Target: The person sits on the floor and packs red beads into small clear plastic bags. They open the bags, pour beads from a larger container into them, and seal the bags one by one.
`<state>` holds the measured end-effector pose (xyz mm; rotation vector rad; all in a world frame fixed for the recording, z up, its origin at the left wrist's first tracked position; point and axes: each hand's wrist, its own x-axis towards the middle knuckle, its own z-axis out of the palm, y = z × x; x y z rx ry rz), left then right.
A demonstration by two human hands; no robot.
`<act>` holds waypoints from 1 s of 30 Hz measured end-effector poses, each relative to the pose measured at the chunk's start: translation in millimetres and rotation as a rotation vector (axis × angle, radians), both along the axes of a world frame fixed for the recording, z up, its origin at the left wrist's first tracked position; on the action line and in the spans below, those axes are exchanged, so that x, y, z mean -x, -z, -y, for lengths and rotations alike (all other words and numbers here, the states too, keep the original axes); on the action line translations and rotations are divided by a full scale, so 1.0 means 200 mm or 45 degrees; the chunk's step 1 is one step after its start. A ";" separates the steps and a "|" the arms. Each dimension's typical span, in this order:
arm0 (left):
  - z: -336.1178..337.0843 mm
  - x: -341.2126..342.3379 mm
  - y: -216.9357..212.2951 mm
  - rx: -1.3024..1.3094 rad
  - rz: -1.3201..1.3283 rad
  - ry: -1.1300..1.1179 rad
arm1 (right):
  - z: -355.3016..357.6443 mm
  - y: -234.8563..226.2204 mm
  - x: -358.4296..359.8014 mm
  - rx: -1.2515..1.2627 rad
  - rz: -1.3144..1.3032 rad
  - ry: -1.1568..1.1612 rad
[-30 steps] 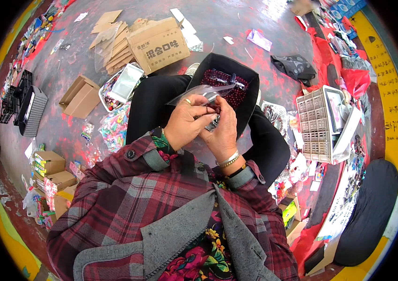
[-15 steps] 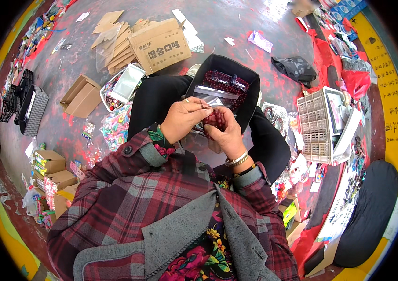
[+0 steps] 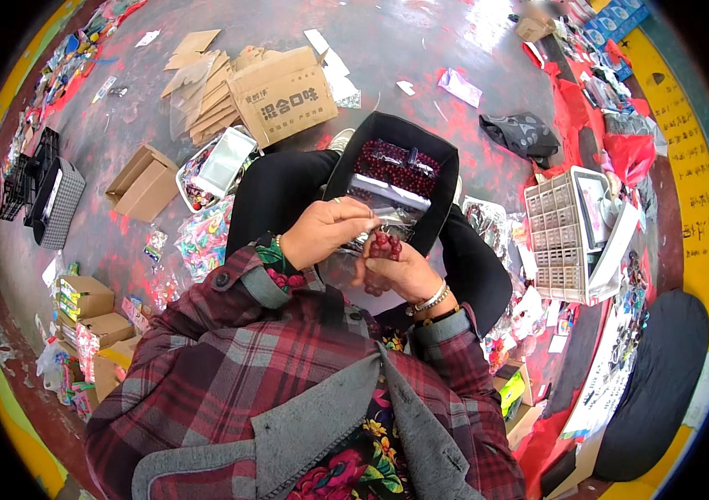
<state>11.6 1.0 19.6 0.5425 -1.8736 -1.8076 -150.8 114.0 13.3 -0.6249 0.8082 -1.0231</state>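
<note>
Between my knees stands a black fabric bin (image 3: 434,212). Dark red beads in clear wrapping (image 3: 396,167) lie inside it, with a clear plastic bag (image 3: 388,212) nearer to me. My right hand (image 3: 408,273) is closed around a bunch of dark red beads (image 3: 384,245), some of which bulge out above and below the fingers. Just left of the beads, my left hand (image 3: 321,232) is pinched at thumb and fingertips. Whatever it pinches is too small to make out. Both hands are over the bin's near edge.
Flattened cardboard and a brown carton (image 3: 283,96) lie ahead on the left, with an open cardboard box (image 3: 144,183) nearer. A white tub (image 3: 225,158) of small items stands by my left knee. At right are a white plastic crate (image 3: 556,242) and a black bag (image 3: 521,132).
My right hand has dropped slightly toward me with the beads and turned, parting from my left fingertips. My left hand has moved slightly downward. More of the wrapped beads in the bin now shows.
</note>
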 end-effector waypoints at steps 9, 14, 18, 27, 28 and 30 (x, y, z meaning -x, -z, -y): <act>0.07 -0.07 -0.07 0.116 0.114 0.192 | -0.05 -0.12 0.25 0.033 -0.524 0.892; 0.04 -0.06 -0.07 0.339 0.009 0.443 | 0.01 -0.19 0.24 0.120 -0.692 0.577; 0.02 -0.05 -0.08 0.412 0.054 0.503 | 0.02 -0.23 0.20 0.081 -0.682 0.323; -0.01 -0.03 -0.05 -0.205 -0.096 0.189 | 0.01 -0.20 0.18 0.001 -0.460 0.387; 0.00 -0.02 -0.06 -0.225 -0.039 0.174 | 0.01 -0.21 0.18 -0.012 -0.481 0.386; -0.01 0.00 -0.06 -0.358 -0.124 0.184 | 0.00 -0.20 0.15 0.025 -0.443 0.379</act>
